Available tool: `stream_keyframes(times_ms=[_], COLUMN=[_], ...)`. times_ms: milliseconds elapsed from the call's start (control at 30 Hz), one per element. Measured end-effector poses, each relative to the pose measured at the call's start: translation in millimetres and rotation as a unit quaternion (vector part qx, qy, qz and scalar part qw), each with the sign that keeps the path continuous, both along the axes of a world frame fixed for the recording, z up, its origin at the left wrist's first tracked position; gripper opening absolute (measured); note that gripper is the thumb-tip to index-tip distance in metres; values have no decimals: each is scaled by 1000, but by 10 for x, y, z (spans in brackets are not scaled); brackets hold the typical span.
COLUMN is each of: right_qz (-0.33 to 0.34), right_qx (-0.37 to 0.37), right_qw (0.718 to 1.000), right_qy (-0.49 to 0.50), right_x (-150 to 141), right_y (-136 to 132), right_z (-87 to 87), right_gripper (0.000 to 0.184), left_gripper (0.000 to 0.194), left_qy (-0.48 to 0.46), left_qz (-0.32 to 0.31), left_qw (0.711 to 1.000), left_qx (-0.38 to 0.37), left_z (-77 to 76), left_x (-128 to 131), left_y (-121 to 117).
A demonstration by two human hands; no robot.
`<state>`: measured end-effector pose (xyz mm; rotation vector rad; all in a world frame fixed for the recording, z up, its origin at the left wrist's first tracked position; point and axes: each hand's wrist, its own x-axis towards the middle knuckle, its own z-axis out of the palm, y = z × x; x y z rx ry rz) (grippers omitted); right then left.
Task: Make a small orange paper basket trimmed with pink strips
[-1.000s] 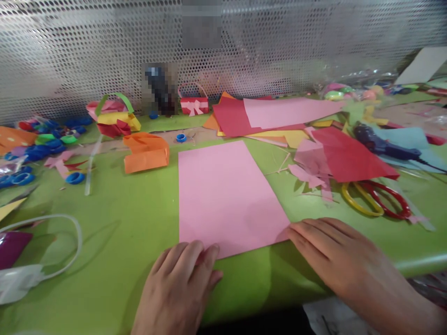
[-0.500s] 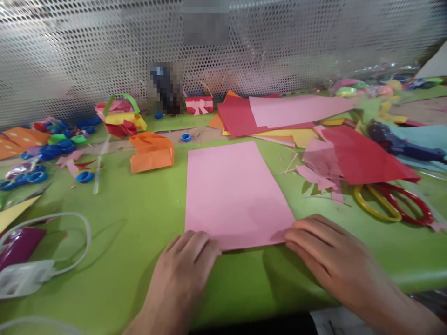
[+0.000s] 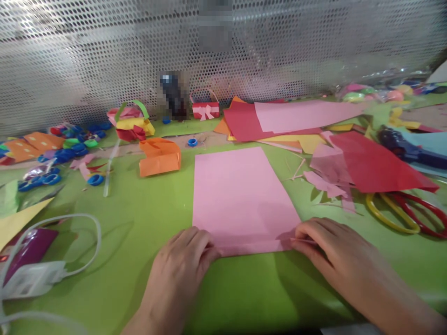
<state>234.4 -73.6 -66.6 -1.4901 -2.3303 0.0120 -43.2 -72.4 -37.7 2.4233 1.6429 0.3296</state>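
We have a sheet (image 3: pixel 242 197) of plain pink paper lying on the green table (image 3: pixel 139 232) directly before us, smooth and matte, its near edge turned up in a narrow strip. Our left hand (image 3: pixel 181 265) pinches the near left corner, our right hand (image 3: pixel 335 253) the near right. On the white charger (image 3: pixel 45 277) we make out grey marks, too blurred to read.

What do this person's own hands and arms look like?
The left grip and right grip are bare human hands, without gloves; no rings are visible. No sleeve, watch or bracelet shows on the left forearm or right forearm.
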Motion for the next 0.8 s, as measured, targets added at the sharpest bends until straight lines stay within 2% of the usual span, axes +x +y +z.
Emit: stream_keyframes(times_ms=[200,300,367,433,500,600,700,800], right_qz=[0,17,38,65,93,133,121,81], right_qx=[-18,-10,31,75,106,158,198,166], right_qw=[999,1000,999,995,989,972,964,977], right_qy=[28,24,1,-24,-51,-111,-133,-108], right_x=[22,28,33,38,47,55,-16,-226], right_y=[21,24,14,-14,-59,-133,-190,-224], right_z=[-51,-72,-76,-73,-69,-61,-41,-19], right_gripper=[28,21,18,25,32,32,34,35], left_gripper=[13,16,14,9,16,27,27,31], left_qy=[-1,15,18,14,6,16,98,166], left_qz=[59,66,38,-1,-48,-93,-125,-165], left_qw=[996,994,997,1000,999,994,980,960], left_qx=[-70,-81,-57,-15,17,56,117,153], left_z=[20,23,7,-20,-49,-65,-42,-25], left_x=[-15,-28,-34,-20,26,137,220,219], left_y=[-20,11,23,10,-26,-96,-134,-129])
